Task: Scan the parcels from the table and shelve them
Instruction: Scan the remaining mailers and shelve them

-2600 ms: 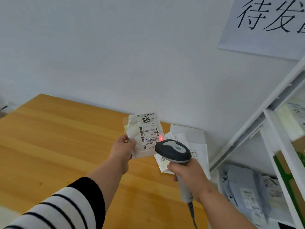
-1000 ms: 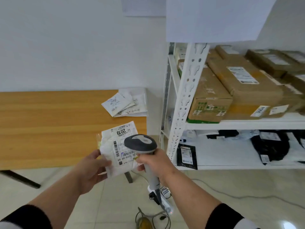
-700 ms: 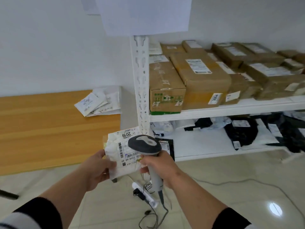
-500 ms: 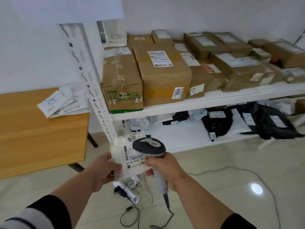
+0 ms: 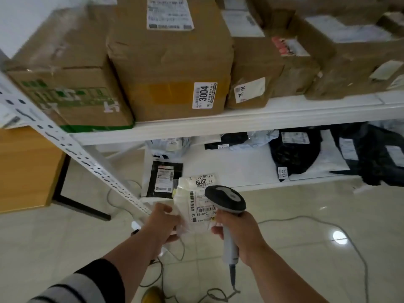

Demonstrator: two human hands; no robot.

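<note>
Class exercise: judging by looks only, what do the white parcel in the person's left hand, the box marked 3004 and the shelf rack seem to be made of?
White parcel: probably thin glossy plastic film, wrinkled, with a paper label stuck on.
Box marked 3004: brown corrugated cardboard, matte, creased and taped.
Shelf rack: apparently white-painted metal; its upright has punched slots.

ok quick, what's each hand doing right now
Left hand: holding the white parcel, fingers pinching its edge.
Right hand: gripping the barcode scanner by its handle.

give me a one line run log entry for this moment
phase: carrying to shelf | left hand: holds white parcel | right hand: grips scanner | shelf: boxes above, bags below
</note>
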